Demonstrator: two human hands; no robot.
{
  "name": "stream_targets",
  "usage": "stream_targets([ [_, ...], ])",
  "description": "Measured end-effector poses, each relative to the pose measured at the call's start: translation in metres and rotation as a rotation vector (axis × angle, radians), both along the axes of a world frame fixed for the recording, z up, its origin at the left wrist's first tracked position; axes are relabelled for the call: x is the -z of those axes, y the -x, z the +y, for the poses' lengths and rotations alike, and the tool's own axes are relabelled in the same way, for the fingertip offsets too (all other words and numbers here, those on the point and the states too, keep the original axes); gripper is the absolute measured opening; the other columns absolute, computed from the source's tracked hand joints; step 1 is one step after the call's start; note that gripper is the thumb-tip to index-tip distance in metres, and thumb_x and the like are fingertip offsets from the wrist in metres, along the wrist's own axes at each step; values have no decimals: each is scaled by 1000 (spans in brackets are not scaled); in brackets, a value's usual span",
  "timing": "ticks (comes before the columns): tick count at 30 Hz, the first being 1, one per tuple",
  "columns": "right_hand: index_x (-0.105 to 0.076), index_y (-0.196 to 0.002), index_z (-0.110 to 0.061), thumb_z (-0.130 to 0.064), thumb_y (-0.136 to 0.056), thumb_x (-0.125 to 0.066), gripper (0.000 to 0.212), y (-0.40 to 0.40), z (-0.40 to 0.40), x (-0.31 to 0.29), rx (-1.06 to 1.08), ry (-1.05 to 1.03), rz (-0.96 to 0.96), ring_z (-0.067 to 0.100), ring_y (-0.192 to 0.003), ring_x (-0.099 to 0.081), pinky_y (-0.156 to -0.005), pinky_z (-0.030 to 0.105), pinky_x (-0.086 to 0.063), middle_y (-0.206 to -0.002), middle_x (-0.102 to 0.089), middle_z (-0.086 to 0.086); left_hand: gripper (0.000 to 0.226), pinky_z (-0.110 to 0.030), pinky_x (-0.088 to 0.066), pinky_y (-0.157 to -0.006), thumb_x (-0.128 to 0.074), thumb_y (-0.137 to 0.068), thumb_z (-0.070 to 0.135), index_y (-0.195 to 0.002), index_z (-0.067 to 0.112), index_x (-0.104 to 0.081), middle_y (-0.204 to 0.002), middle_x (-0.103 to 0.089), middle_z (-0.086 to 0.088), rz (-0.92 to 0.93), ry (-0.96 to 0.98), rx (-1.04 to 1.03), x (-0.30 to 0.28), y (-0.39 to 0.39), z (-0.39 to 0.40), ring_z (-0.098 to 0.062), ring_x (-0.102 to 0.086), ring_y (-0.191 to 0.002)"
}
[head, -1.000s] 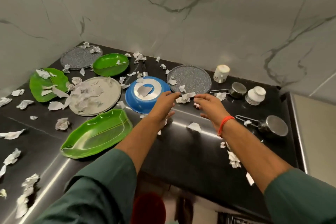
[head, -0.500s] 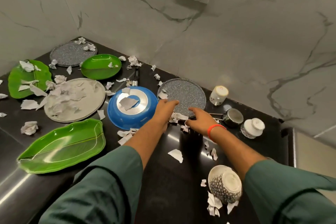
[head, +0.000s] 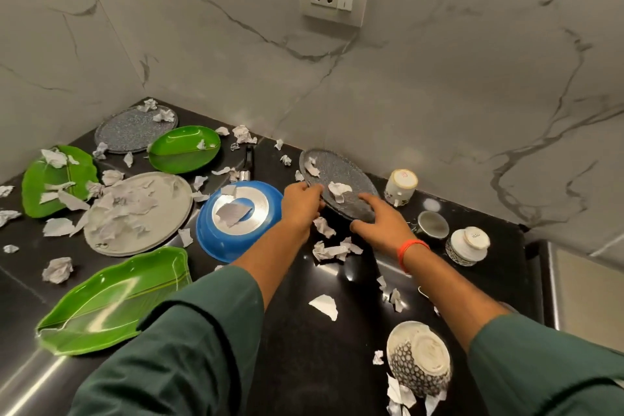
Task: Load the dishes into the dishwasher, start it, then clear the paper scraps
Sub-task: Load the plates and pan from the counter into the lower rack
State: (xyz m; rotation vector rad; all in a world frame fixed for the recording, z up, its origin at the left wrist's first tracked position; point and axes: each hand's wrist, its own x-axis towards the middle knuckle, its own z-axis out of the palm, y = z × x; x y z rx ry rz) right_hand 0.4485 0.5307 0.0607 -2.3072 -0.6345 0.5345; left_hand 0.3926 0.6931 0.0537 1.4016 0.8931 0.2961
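Both hands, left hand [head: 301, 201] and right hand [head: 381, 223], grip the tilted speckled plate [head: 341, 186] at its near rim, so better tip it more to drop the paper scraps [head: 339, 191] lying above the fingers

A single head-worn wide-angle view looks forward and steeply down from close above a black counter [head: 297, 341], facing a marble wall corner [head: 145, 84], with both forearms reaching in from the bottom edge
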Motion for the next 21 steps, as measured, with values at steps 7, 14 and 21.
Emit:
stream_targets([
  [7, -44, -146, -22, -26, -88, -65, 62, 1, -13, -15, 293, -204, 35, 24, -135, -47, -112, 43, -39, -147, -50, 10, 38, -33, -28, -52, -54, -98, 24, -63, 12, -44, -61, -47, -1, 16, -992, 124, -62, 21, 31, -12, -40, -54],
  [14, -38, -149, -18, -41, -93, -64, 66, 19, -6, -32, 332, -271, 32, 27, -136, -45, -112, 43, -39, -149, -46, 11, 30, -31, -31, -64, -55, -100, 25, -77, 5, -59, -78, -54, -8, -47, -1221, 146, -100, 52, 46, -23, -49, -70],
  [21, -38, -148, -22, -64, -84, -50, 78, 57, -1, -50, 570, -541, 314, 32, -134, -48, -109, 53, -41, -149, -46, 9, 32, -46, -56, -62, -54, -97, 25, -75, 3, -59, -67, -52, -9, -237, -473, 152, -117, 100, 38, -20, -50, -64],
])
